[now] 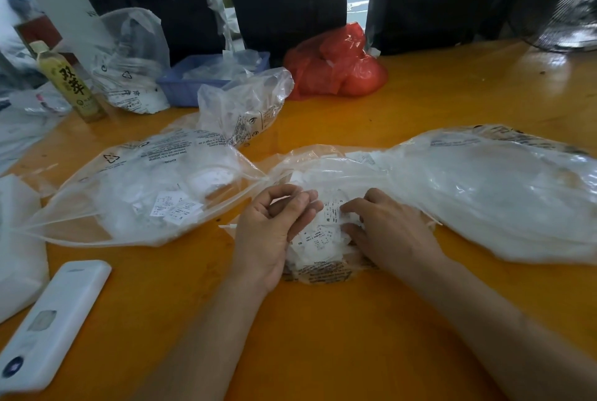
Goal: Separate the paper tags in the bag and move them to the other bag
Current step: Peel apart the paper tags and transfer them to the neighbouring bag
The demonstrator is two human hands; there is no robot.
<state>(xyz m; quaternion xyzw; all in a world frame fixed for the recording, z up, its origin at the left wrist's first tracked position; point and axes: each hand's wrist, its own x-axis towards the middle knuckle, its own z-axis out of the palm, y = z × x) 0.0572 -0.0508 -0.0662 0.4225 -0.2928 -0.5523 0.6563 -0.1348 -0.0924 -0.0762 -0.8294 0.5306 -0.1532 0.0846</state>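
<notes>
Head view, orange surface. Low centre of the frame: a loose pile of white paper tags lies in the open mouth of a clear plastic bag whose bulk runs off toward the right edge. Left hand, palm turned up and inward, fingers curled, rests against the left side of the pile; whether it actually pinches a tag cannot be told. Right hand lies palm down on the right side of the pile, fingertips bent onto the tags; grip likewise unclear. Left of centre: a second clear bag with printed warning text, lying flat, a few printed tags visible inside it, its corner touching the first bag's mouth. Lower left: white remote-like device. Upper left: bottle with yellowish label, upright, beside a crumpled clear bag. Upper centre: blue tray, another crumpled clear bag in front of it, red plastic bag to its right.
</notes>
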